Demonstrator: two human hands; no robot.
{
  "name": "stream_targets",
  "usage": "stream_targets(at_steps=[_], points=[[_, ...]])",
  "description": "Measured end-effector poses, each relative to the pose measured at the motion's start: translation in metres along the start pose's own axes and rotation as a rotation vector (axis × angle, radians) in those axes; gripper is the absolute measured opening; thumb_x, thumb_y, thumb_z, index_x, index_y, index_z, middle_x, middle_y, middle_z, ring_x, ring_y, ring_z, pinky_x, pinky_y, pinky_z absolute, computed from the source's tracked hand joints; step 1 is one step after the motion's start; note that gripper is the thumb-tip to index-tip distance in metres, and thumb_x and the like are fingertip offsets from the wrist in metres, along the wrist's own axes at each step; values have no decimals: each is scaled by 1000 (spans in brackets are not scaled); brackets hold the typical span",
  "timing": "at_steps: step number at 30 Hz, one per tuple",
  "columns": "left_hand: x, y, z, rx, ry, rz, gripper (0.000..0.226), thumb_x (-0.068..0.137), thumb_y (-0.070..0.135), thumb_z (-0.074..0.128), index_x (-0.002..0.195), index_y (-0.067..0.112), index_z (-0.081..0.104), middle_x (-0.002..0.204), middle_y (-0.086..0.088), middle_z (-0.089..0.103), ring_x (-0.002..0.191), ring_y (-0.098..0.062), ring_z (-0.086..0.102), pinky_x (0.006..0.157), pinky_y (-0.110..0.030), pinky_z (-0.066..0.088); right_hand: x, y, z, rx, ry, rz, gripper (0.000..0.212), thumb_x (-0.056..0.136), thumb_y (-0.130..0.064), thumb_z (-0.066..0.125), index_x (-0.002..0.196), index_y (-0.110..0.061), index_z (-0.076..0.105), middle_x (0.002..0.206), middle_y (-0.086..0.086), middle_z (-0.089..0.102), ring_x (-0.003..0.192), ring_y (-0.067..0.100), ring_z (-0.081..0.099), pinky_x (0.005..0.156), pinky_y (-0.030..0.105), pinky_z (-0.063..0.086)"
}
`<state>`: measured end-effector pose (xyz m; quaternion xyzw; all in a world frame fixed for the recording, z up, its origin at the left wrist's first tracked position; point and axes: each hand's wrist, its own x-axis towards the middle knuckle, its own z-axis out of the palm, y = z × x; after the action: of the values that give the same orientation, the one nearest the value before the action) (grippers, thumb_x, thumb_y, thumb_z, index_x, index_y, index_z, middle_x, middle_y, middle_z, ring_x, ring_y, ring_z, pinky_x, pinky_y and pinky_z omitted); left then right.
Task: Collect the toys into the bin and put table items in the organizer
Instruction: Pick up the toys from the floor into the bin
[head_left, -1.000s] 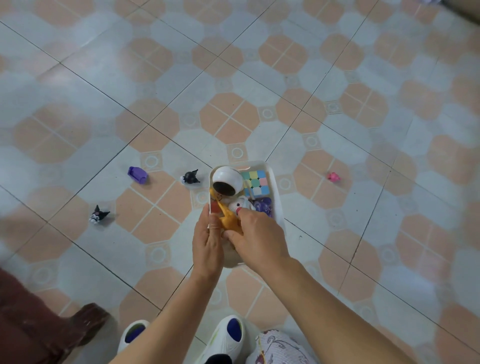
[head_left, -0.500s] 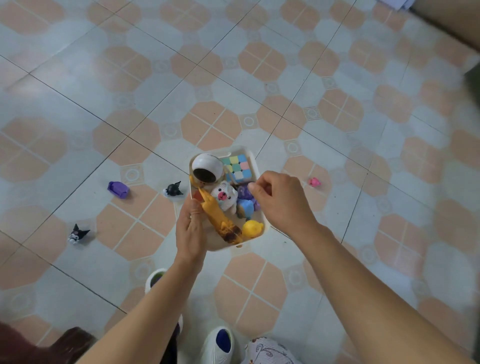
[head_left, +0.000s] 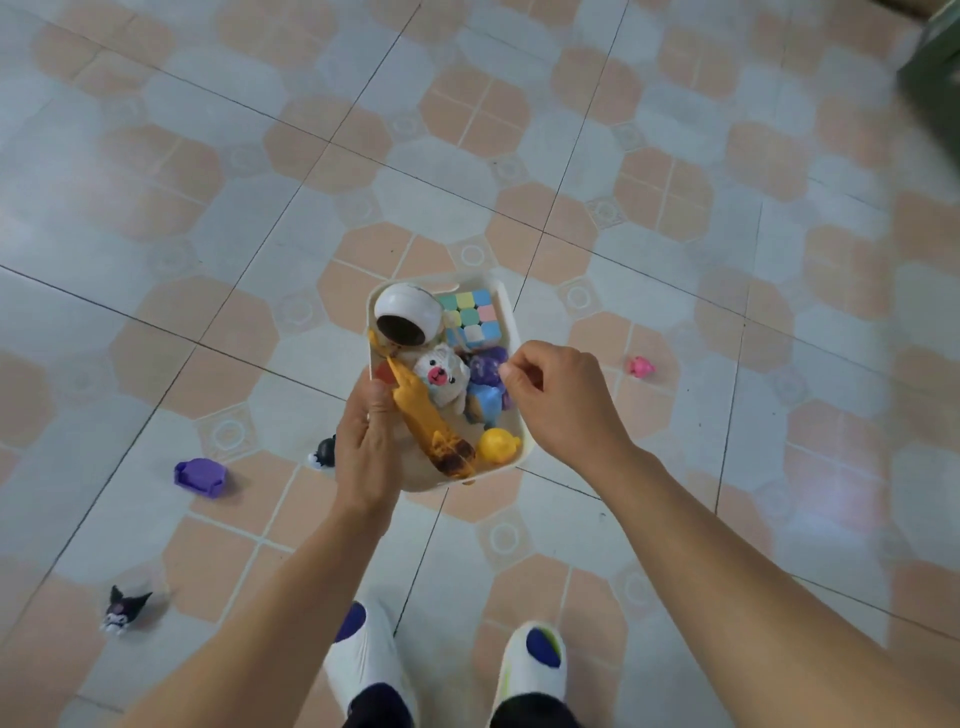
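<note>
Tiled floor (head_left: 208, 208) (peach, grey) below bin (head_left: 415, 480).

Both forearms are bare up to the left hand (head_left: 366, 447) and right hand (head_left: 561, 400). Below the bin (head_left: 513, 317), the left shoe (head_left: 363, 649) and right shoe (head_left: 535, 665) are white and rounded, each with a dark blue oval on the toe. The right shoe has a yellow-green strip along its inner edge. Dark trouser legs (head_left: 374, 706) meet both.

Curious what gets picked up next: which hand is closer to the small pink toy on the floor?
Right. The right hand hovers over the right edge of the cream plastic bin, left of the small pink toy. The left hand grips the bin's left rim, farther away.
</note>
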<state>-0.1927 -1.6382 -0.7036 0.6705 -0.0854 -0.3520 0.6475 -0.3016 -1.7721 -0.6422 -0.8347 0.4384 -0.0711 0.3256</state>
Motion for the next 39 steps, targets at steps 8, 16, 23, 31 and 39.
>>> stream_targets(at_steps=[8,16,23,31,39], points=[[67,-82,18,47,10,-64,45,101,42,36,123,12,62,110,5,69,102,-5,65,84,-20,53,56,74,69,25,-6,-26,21,90,-21,57,72,-10,60,60,5,60,56,21,52,54,35,45],[133,-201,64,-15,57,-133,41,101,43,35,116,18,64,103,7,70,98,-10,66,84,-28,55,112,179,141,75,0,-76,20,91,-20,57,74,-10,62,59,1,58,52,15,48,52,27,39],[202,-293,128,-49,14,-85,39,98,46,38,105,22,67,105,1,71,104,-18,65,94,-44,53,173,283,176,158,106,-82,17,91,-16,58,76,-12,65,60,-7,57,55,9,49,54,17,40],[243,-351,192,-70,-155,-72,39,100,43,37,107,18,67,102,1,72,99,-18,67,88,-40,55,208,384,160,74,298,-38,18,89,-13,60,73,-6,63,62,3,60,60,15,49,57,22,38],[238,-373,234,-59,-300,-53,42,92,48,41,105,17,66,96,6,74,92,-9,70,72,-22,55,224,508,132,-286,330,328,18,90,-12,50,100,-12,65,103,5,65,96,23,58,81,34,48]])
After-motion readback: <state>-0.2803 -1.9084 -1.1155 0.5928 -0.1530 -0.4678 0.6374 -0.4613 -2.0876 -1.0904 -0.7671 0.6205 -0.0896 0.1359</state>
